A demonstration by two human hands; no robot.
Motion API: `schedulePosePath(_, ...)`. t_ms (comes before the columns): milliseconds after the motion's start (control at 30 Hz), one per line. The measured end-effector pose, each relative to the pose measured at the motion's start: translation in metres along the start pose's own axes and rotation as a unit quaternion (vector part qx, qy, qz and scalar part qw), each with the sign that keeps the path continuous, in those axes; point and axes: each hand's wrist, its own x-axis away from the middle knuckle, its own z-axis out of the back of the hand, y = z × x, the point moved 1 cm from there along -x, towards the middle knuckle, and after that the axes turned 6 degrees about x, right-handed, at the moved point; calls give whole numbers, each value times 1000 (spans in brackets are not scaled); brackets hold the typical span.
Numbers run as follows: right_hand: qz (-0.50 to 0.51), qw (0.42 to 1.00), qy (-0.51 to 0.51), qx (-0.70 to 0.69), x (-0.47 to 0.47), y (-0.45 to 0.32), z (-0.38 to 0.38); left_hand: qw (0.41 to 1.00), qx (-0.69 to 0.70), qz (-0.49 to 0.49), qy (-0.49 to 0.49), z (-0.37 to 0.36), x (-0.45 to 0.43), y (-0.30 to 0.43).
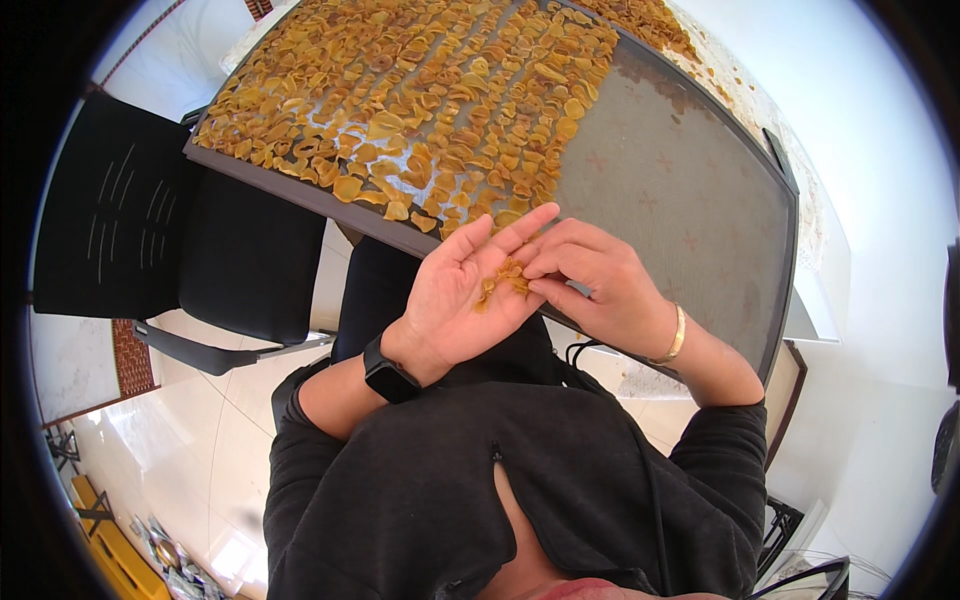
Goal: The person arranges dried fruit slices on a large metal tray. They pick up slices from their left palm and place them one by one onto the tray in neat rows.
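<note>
Palm up, my left hand (461,300) carries a small heap of dried yellow-brown slices (506,281) in its hollow, with the fingers loosely spread. The fingertips of my right hand (592,277) reach into that heap and pinch at its right side; whether a slice is between them is hidden. Both hands are over the near edge of a dark-framed tray (660,187) with a grey mesh-like surface. Rows of the same dried slices (420,97) cover its left and far part, flat and mostly side by side.
A heap of loose slices (645,22) lies on a pale patterned cloth (780,112) beyond the tray. To the left stands a black chair (247,255), close to the tray's frame. A yellow object (120,555) and assorted items sit on the tiled floor (172,450) at lower left.
</note>
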Motion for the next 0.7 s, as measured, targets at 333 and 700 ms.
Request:
schedulePosePath(333, -14, 1000, -18, 4, -1, -3, 0, 1000, -19, 1, 1, 3, 0, 2)
schedulePosePath(700, -113, 990, -25, -74, 1, -7, -3, 998, 41, 24, -39, 12, 1, 5)
